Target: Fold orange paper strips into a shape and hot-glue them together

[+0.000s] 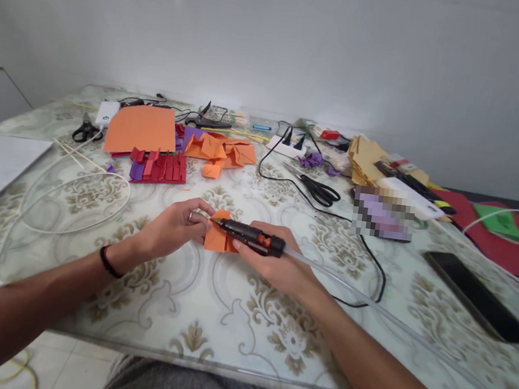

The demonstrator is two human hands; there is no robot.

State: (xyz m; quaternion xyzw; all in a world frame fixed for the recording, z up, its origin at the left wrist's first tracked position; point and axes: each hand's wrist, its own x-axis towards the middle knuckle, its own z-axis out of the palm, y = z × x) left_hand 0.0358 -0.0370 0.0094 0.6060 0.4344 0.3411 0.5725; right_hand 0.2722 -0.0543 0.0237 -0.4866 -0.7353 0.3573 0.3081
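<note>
Near the middle of the table, a small folded orange paper (216, 238) is pinched at its left edge by my left hand (179, 225), which wears a ring. My right hand (279, 261) is wrapped round a black glue gun (249, 236), a long clear glue stick (348, 282) trailing from its back end. The gun's nozzle points left, over the top of the orange paper, close to my left fingertips. My right fingers also lie at the paper's right side; whether they press on it I cannot tell.
Behind lie folded red papers (165, 167), folded orange pieces (215, 151) and an orange sheet (142, 129). Black scissors (319, 190), a power strip (288, 147) and a black cable stand beyond my right hand. A phone (481, 297) is at right, a white cable (68, 232) at left.
</note>
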